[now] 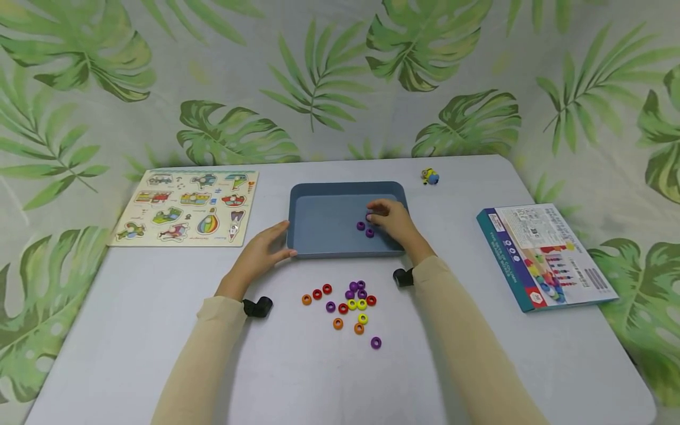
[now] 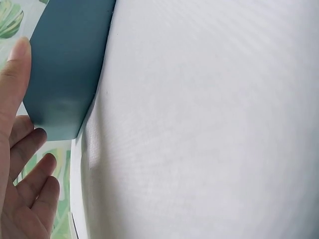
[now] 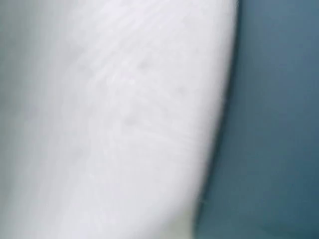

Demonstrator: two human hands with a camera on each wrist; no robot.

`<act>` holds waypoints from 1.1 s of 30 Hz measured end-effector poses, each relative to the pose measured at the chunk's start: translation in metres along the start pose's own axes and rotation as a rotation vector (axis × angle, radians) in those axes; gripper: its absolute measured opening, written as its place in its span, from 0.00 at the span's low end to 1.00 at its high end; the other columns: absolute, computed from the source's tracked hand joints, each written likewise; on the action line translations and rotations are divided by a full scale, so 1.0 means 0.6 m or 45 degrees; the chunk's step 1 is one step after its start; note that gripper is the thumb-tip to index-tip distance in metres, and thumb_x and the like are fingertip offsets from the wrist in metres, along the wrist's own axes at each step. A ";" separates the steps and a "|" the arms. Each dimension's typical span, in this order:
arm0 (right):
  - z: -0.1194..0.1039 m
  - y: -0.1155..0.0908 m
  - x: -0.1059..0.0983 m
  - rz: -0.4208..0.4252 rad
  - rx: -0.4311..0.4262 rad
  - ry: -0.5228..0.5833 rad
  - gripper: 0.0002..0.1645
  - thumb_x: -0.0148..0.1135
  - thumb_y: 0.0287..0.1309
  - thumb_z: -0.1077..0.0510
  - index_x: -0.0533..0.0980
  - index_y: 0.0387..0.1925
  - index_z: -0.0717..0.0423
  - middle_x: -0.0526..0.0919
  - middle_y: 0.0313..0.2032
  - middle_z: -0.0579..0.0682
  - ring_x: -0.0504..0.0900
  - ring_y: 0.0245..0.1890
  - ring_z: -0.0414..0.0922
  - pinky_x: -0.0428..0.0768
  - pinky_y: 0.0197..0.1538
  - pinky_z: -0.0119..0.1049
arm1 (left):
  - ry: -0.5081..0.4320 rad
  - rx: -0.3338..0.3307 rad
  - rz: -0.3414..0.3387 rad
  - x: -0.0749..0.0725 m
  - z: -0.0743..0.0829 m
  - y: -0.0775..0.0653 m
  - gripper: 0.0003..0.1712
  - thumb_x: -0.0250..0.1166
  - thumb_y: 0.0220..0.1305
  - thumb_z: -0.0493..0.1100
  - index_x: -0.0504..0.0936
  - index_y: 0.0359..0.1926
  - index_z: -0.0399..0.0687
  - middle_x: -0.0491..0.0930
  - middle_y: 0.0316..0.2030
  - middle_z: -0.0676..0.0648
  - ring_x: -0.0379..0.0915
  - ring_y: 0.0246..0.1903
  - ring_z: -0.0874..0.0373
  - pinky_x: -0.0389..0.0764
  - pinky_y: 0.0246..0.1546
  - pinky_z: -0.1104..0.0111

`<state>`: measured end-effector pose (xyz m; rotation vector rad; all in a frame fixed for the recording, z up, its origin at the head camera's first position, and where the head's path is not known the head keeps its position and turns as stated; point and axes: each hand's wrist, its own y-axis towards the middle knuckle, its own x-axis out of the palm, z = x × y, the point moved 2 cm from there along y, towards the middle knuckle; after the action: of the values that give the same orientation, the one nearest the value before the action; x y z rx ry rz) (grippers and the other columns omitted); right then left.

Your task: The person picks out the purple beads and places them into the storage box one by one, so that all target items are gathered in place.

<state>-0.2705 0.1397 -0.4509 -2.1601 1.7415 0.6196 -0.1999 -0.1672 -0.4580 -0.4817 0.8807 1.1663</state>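
Observation:
A blue-grey tray (image 1: 324,227) lies on the white table. My left hand (image 1: 260,251) is at its front left corner, fingers and thumb extended against the side; the left wrist view shows the thumb along the tray wall (image 2: 70,64). Over the tray's right half, my right hand (image 1: 395,221) pinches a purple bead (image 1: 369,217) between thumb and fingers. Two more purple beads (image 1: 365,229) lie in the tray just below those fingertips. In the right wrist view only the tray (image 3: 274,119) and white cloth show, blurred; the hand is outside it.
Several loose purple, red, yellow and orange beads (image 1: 352,304) lie in front of the tray. A wooden vehicle puzzle board (image 1: 186,206) is at the left, a boxed bead set (image 1: 547,257) at the right. Behind the tray stands a small yellow-and-blue figure (image 1: 430,176).

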 end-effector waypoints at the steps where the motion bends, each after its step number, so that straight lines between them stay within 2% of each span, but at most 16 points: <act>1: -0.005 -0.006 -0.003 0.001 -0.035 0.028 0.16 0.59 0.46 0.59 0.72 0.40 0.55 0.75 0.40 0.49 0.71 0.42 0.43 0.70 0.45 0.36 | 0.002 0.001 0.001 0.000 0.000 0.000 0.45 0.56 0.42 0.64 0.55 0.60 0.51 0.54 0.59 0.51 0.47 0.57 0.56 0.51 0.57 0.63; 5: -0.029 -0.045 -0.016 -0.046 -0.226 0.181 0.18 0.58 0.47 0.59 0.71 0.42 0.58 0.73 0.42 0.54 0.69 0.44 0.48 0.68 0.48 0.36 | 0.005 -0.010 0.008 -0.001 0.002 0.000 0.45 0.56 0.42 0.64 0.55 0.60 0.51 0.54 0.59 0.51 0.48 0.57 0.57 0.51 0.57 0.63; 8: -0.047 -0.089 -0.019 -0.107 -0.333 0.278 0.19 0.57 0.46 0.62 0.69 0.42 0.64 0.72 0.42 0.58 0.69 0.45 0.52 0.68 0.49 0.41 | 0.002 -0.012 0.003 -0.003 0.004 -0.001 0.45 0.56 0.42 0.64 0.55 0.60 0.51 0.54 0.59 0.50 0.48 0.57 0.56 0.51 0.57 0.63; 13: -0.069 -0.164 -0.006 -0.192 -0.350 0.359 0.17 0.56 0.46 0.68 0.69 0.41 0.70 0.72 0.41 0.63 0.68 0.43 0.56 0.66 0.48 0.49 | -0.004 -0.006 0.000 -0.005 0.006 -0.001 0.45 0.57 0.42 0.63 0.55 0.60 0.50 0.54 0.59 0.49 0.48 0.57 0.56 0.51 0.57 0.64; 16: -0.070 -0.190 0.008 -0.248 -0.307 0.366 0.16 0.55 0.45 0.70 0.69 0.40 0.71 0.72 0.40 0.65 0.68 0.42 0.58 0.66 0.47 0.50 | 0.000 -0.001 0.000 -0.005 0.005 -0.001 0.45 0.56 0.42 0.63 0.55 0.60 0.50 0.54 0.59 0.49 0.48 0.57 0.56 0.51 0.57 0.64; 19: -0.063 -0.200 0.022 -0.324 -0.248 0.373 0.15 0.55 0.46 0.70 0.69 0.40 0.71 0.72 0.40 0.65 0.69 0.42 0.58 0.68 0.47 0.49 | 0.005 0.002 0.004 -0.004 0.002 -0.001 0.45 0.56 0.42 0.63 0.55 0.60 0.50 0.54 0.59 0.49 0.48 0.57 0.56 0.51 0.57 0.64; 25: -0.041 -0.204 0.043 -0.456 -0.154 0.310 0.14 0.54 0.47 0.69 0.71 0.40 0.68 0.74 0.39 0.61 0.72 0.38 0.53 0.73 0.43 0.37 | -0.006 0.004 0.000 -0.001 0.001 0.000 0.45 0.56 0.42 0.63 0.55 0.60 0.49 0.54 0.59 0.49 0.48 0.57 0.56 0.51 0.57 0.63; 33: 0.003 -0.192 0.063 -0.463 -0.206 -0.001 0.12 0.57 0.47 0.60 0.75 0.37 0.49 0.76 0.36 0.40 0.72 0.34 0.37 0.73 0.39 0.28 | -0.004 -0.004 0.005 0.001 0.001 0.000 0.45 0.57 0.42 0.63 0.55 0.60 0.50 0.54 0.59 0.50 0.48 0.57 0.57 0.51 0.57 0.63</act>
<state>-0.1519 0.1339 -0.4760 -2.5004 1.2843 0.6802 -0.1995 -0.1664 -0.4579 -0.4807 0.8780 1.1721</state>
